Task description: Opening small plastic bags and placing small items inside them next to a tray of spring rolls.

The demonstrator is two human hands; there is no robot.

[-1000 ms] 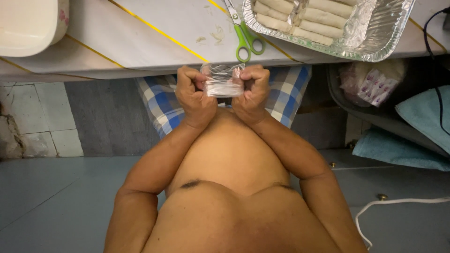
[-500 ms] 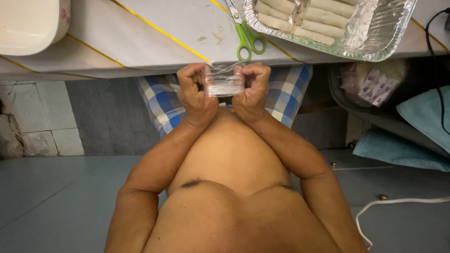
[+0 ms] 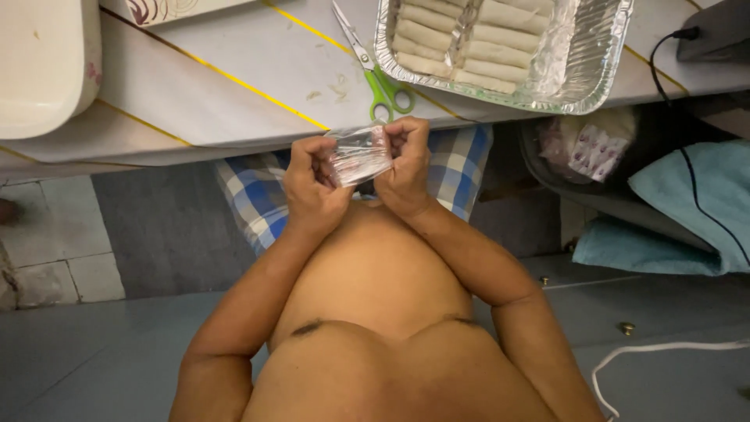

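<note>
A small clear plastic bag [image 3: 358, 156] is stretched between my two hands just below the table's front edge. My left hand [image 3: 311, 185] grips its left side with fingers curled. Its right side is pinched in my right hand [image 3: 404, 166]. Both hands are held close to my bare belly, above blue checked cloth [image 3: 258, 191] on my lap.
On the white table [image 3: 234, 86] with yellow lines lie green-handled scissors [image 3: 379, 78] and a foil tray [image 3: 578, 62] of pale rolls. A white basin [image 3: 43, 62] stands at the left. Teal towels [image 3: 687, 203] and a cable are at the right; a white cord lies on the floor.
The view has shifted, so everything sits lower and further left in the frame. My hands have tilted the bag and drawn slightly closer together.
</note>
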